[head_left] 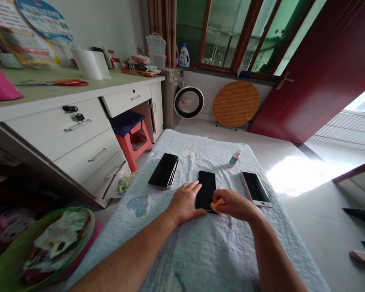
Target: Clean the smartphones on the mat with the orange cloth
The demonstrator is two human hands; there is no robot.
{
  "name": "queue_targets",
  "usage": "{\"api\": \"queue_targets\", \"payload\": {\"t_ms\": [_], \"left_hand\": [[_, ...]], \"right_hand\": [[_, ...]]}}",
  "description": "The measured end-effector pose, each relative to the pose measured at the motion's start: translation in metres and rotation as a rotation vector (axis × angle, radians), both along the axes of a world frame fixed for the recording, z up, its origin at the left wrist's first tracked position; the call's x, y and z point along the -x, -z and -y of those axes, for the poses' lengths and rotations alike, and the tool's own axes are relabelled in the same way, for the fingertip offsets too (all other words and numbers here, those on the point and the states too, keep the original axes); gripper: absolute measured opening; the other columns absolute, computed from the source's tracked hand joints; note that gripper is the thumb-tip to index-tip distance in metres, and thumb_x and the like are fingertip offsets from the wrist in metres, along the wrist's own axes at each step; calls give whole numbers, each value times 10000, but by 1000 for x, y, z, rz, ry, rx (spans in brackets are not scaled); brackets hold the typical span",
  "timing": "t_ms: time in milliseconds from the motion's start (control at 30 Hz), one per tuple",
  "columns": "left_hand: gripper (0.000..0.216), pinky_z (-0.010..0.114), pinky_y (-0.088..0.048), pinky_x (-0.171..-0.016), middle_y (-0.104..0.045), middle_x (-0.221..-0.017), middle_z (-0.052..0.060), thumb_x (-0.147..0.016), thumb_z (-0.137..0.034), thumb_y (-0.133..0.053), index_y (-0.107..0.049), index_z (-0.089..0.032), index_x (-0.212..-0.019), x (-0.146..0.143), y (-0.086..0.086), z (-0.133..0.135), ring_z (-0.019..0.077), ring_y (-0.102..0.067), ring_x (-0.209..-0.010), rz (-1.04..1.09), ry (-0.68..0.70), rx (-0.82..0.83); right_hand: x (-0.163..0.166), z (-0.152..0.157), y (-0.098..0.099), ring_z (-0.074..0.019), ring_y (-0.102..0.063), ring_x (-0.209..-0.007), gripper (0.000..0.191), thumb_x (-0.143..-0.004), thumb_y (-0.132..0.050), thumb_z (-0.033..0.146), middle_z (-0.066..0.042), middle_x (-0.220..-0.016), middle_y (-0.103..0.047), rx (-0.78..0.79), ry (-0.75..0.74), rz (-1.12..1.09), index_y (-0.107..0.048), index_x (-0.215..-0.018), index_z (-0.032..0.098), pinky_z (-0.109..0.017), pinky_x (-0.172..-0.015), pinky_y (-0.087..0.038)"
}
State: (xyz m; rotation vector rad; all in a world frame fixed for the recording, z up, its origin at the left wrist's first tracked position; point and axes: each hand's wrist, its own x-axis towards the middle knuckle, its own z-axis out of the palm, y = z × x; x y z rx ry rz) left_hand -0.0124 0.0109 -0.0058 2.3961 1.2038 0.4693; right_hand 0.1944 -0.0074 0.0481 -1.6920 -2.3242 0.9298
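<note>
A black smartphone (206,184) lies flat, screen up, on a pale blue quilted cover in front of me. My left hand (184,200) rests along its left side, fingers stretched out against the edge and thumb by the bottom corner. In my right hand (231,202) is a bunched orange cloth (217,205), pressed onto the lower right of the screen. To the left, a dark phone (164,168) lies on top of what looks like a stack. On the right, a white phone (256,188) rests on a pinkish item. Behind them stands a small spray bottle (234,157).
The quilted cover (200,142) drops off on both sides. Left are a white desk (57,138), a pink stool (135,140) and a green basket (6,259) of cloths or papers. A washing machine (170,97) with its door open and a round wooden tabletop (235,103) stand ahead.
</note>
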Motion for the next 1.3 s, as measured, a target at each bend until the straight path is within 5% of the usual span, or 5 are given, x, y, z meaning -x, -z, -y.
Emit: {"api": "queue_targets", "payload": {"t_ms": [300,700,1300], "left_hand": [[893,447,-343,-1055,-443,-1409,158,-619,-625,-713,-452,-148,-1328,-1,-1,0,330,-453,-1251,2,1,-15],[873,465,-312,-1081,-427,-1422,154,-636,-591,-711,-436,-155,-1340,-1,-1,1,328,-438,-1268,9,-1,-2],[896,442,-353,-1050,-447,-1407,153,-605,-603,-731,-442,-156,-1326,-1,3,0,325,-449,-1259,17,5,-33]], "right_hand": [[33,0,13,-107,-507,-699,94,-742,-552,126,-3,-792,-581,-208,15,-38,-610,-794,178,-213,-625,-309],[13,-18,39,-131,-523,-728,138,-855,-504,212,-17,-829,-560,-446,351,38,-638,-889,206,-230,-650,-336],[33,0,10,-112,-537,-746,171,-799,-565,130,-10,-776,-582,-166,-164,-129,-719,-796,203,-206,-681,-379]]}}
